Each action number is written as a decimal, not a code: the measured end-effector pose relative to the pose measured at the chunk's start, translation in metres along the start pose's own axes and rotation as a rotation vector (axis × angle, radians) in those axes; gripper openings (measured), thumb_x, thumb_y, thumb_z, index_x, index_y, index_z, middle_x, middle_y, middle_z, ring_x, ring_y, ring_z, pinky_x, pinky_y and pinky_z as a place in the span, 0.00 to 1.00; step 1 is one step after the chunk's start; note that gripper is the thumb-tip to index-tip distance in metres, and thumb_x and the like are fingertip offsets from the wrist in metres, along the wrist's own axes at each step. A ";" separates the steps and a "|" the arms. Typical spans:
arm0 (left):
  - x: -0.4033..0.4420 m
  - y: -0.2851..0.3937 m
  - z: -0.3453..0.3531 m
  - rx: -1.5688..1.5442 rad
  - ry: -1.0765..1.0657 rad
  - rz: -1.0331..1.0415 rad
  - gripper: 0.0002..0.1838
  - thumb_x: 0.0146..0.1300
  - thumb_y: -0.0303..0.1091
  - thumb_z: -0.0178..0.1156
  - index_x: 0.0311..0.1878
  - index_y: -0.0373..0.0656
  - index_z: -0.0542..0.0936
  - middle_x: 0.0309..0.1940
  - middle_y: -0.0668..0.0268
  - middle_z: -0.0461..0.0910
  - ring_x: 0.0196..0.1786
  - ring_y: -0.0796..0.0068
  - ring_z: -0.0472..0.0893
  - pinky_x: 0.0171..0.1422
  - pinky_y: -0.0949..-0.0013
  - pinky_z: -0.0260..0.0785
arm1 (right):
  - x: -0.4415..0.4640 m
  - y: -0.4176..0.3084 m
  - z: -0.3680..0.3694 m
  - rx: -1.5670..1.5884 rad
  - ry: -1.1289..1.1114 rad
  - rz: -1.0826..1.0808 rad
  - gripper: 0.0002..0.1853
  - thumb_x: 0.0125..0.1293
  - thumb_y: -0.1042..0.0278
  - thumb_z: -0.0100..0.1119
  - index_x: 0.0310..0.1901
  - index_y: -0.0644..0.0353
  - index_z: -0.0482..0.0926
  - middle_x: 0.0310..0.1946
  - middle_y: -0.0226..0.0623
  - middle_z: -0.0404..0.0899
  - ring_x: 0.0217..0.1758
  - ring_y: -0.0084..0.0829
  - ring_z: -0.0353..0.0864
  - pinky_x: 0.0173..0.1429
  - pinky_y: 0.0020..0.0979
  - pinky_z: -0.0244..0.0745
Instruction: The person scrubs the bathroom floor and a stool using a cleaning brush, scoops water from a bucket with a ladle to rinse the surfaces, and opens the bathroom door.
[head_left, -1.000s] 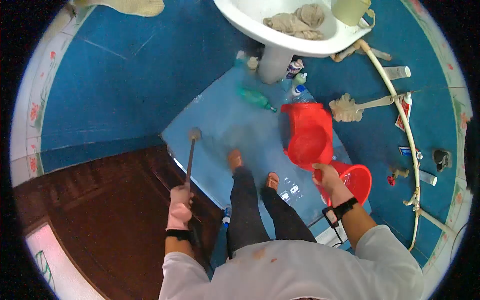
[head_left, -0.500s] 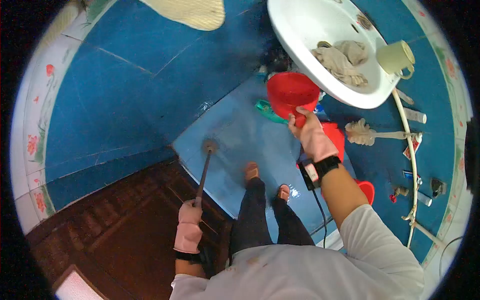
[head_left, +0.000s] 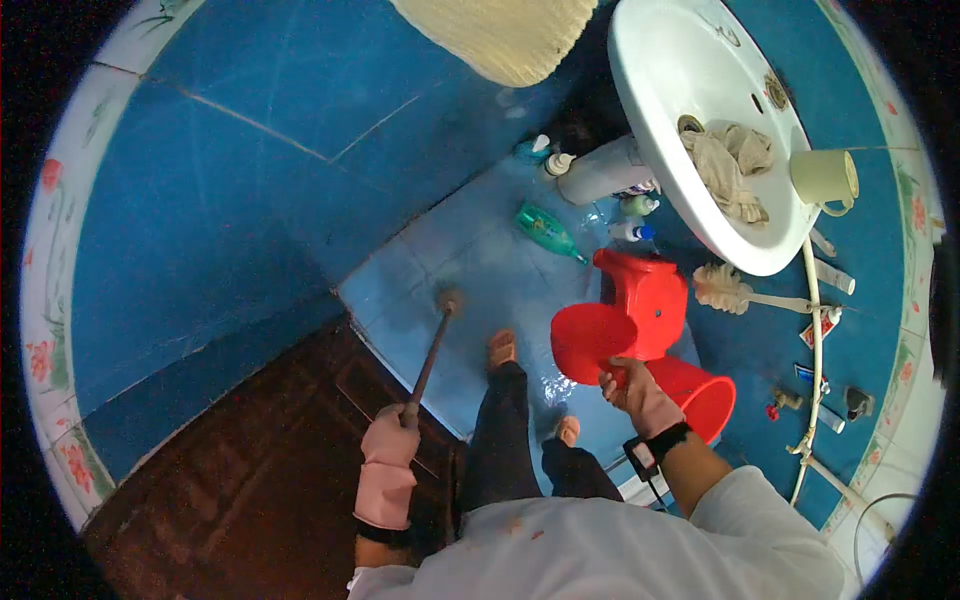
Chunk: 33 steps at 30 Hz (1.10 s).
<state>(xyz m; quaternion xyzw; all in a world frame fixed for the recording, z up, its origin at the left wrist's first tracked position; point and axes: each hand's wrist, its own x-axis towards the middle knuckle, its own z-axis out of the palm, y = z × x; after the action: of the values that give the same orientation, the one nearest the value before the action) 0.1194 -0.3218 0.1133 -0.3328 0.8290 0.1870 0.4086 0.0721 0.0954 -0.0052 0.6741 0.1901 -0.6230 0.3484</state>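
Two hands, both full: your left hand (head_left: 390, 437) wrapped round one stick (head_left: 430, 362), your right hand (head_left: 643, 397) gripping one red scoop (head_left: 592, 342) (one green bottle (head_left: 546, 230) on floor).

White short-sleeved top (head_left: 620, 545), small brownish stains (head_left: 515, 524) on it, pale pink coverings (head_left: 385, 495) at left grip (head_left: 392, 435) and right grip (head_left: 628, 390), black straps (head_left: 668, 438) behind them, a boxy dark device (head_left: 640, 458) with black cable (head_left: 657, 492), dark trousers (head_left: 498, 430), brownish footwear (head_left: 502, 348)

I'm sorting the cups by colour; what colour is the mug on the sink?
The mug is pale yellow-green, seen best in the head view.
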 end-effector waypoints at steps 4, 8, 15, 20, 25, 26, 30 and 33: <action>0.012 -0.007 0.001 0.009 0.022 0.037 0.18 0.59 0.49 0.51 0.44 0.47 0.78 0.43 0.56 0.77 0.46 0.53 0.75 0.48 0.57 0.68 | -0.006 -0.008 0.060 0.162 -0.136 -0.022 0.07 0.56 0.70 0.51 0.35 0.62 0.66 0.28 0.37 0.66 0.26 0.24 0.68 0.22 0.19 0.65; 0.020 -0.006 -0.008 0.052 -0.006 0.017 0.19 0.58 0.49 0.51 0.44 0.47 0.78 0.41 0.56 0.78 0.45 0.53 0.76 0.47 0.57 0.68 | -0.025 -0.044 0.151 0.304 -0.361 -0.099 0.03 0.58 0.74 0.48 0.32 0.63 0.66 0.28 0.36 0.65 0.25 0.22 0.67 0.24 0.17 0.65; 0.028 0.001 -0.017 0.068 0.066 0.061 0.18 0.56 0.49 0.54 0.40 0.46 0.79 0.36 0.56 0.79 0.41 0.53 0.77 0.43 0.58 0.70 | -0.011 -0.096 0.141 -0.799 -0.351 -0.511 0.07 0.56 0.71 0.50 0.32 0.66 0.71 0.30 0.42 0.73 0.33 0.29 0.73 0.27 0.24 0.68; 0.043 0.007 -0.026 -0.171 0.080 0.055 0.16 0.53 0.47 0.59 0.36 0.44 0.80 0.33 0.57 0.79 0.36 0.57 0.79 0.40 0.61 0.70 | 0.024 -0.076 0.033 -0.580 -0.241 -0.617 0.10 0.59 0.65 0.51 0.36 0.65 0.72 0.27 0.39 0.74 0.24 0.23 0.73 0.21 0.18 0.64; 0.064 0.027 -0.055 -0.348 0.274 0.171 0.09 0.49 0.36 0.65 0.29 0.41 0.79 0.26 0.62 0.78 0.29 0.71 0.77 0.35 0.69 0.69 | -0.050 -0.028 -0.030 -0.054 -0.134 -0.214 0.14 0.58 0.60 0.53 0.40 0.60 0.72 0.23 0.30 0.73 0.20 0.19 0.69 0.19 0.15 0.61; 0.076 0.024 -0.058 -0.419 0.325 0.223 0.08 0.48 0.34 0.65 0.29 0.40 0.79 0.26 0.63 0.78 0.29 0.73 0.77 0.34 0.70 0.68 | -0.071 -0.015 -0.041 -0.048 -0.104 -0.289 0.14 0.58 0.60 0.53 0.40 0.60 0.72 0.23 0.29 0.73 0.19 0.18 0.69 0.18 0.15 0.61; 0.107 0.049 -0.087 -0.755 0.386 0.370 0.07 0.52 0.28 0.62 0.32 0.39 0.75 0.21 0.68 0.74 0.25 0.79 0.73 0.29 0.78 0.65 | -0.100 0.007 -0.134 0.144 -0.066 -0.354 0.14 0.59 0.58 0.53 0.40 0.60 0.73 0.24 0.30 0.75 0.18 0.18 0.70 0.16 0.15 0.62; 0.142 0.062 -0.109 -0.877 0.430 0.431 0.11 0.54 0.35 0.63 0.34 0.41 0.73 0.17 0.71 0.70 0.17 0.84 0.67 0.19 0.80 0.57 | -0.114 0.017 -0.195 0.274 -0.036 -0.501 0.14 0.60 0.57 0.52 0.39 0.59 0.74 0.24 0.31 0.77 0.18 0.19 0.71 0.17 0.17 0.65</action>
<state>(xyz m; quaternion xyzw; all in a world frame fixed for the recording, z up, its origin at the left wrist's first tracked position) -0.0473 -0.3977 0.0668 -0.3253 0.7877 0.5232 0.0042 0.2045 0.2412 0.1057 0.6356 0.2585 -0.7216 0.0923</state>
